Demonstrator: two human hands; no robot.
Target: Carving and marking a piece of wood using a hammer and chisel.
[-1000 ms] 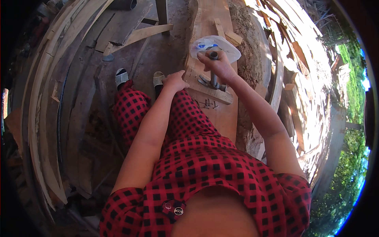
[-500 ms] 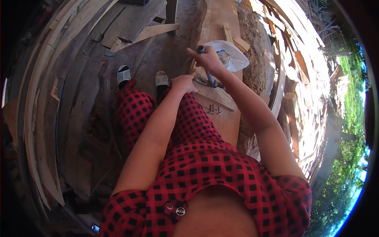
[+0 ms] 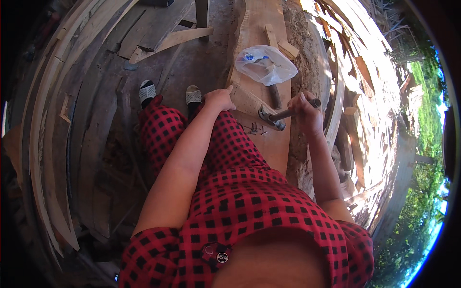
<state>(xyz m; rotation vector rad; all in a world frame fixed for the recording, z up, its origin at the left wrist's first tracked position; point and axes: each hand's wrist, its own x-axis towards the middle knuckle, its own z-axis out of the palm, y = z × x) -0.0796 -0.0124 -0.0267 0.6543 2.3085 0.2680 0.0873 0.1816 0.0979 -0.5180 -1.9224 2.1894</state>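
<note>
My right hand [image 3: 306, 111] is closed round the handle of a claw hammer [image 3: 282, 115]. The hammer's metal head is over the right part of a short wooden board [image 3: 248, 100]; whether it touches the wood I cannot tell. At the board's left end, my left hand [image 3: 220, 100] grips its edge, with some fingers hidden. This board lies on a long, wide plank [image 3: 277, 153]. Several loose nails [image 3: 255, 128] lie on the plank, close to the hammer head on my side.
Beyond the short board sits a clear plastic bag [image 3: 269, 69] with something blue in it. A dark bar or handle [image 3: 274, 96] sticks out beneath it. Small wood blocks [image 3: 288, 49] lie farther off. Long timber strips [image 3: 45, 144] curve along the left; more scrap wood is at right.
My right hand has swung right and nearer to me, tilting the hammer from upright to nearly level, its head now nearer the nails. My left hand stays at the board's end.
</note>
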